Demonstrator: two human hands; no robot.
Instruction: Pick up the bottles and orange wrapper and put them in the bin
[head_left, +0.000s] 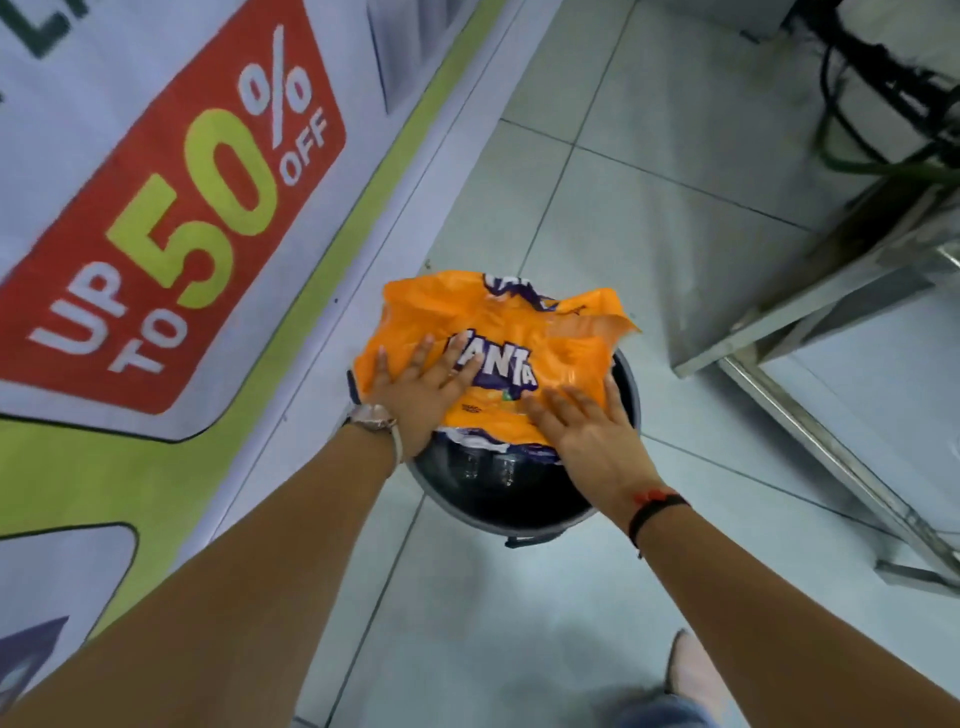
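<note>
A crumpled orange wrapper (524, 332) with purple lettering lies over the far half of a round dark bin (519, 519) on the tiled floor. My left hand (421, 395) rests flat on the wrapper's left side, fingers spread. My right hand (587, 431) presses flat on its near right edge, fingers apart. Clear plastic bottles (488, 467) show inside the bin under the wrapper's near edge. Most of the bin's inside is hidden by the wrapper.
A large printed banner (171, 208) covers the surface to the left of the bin. A metal frame (831, 364) stands on the right, with black cables (883, 93) behind it. My foot (685, 670) is near the bottom right.
</note>
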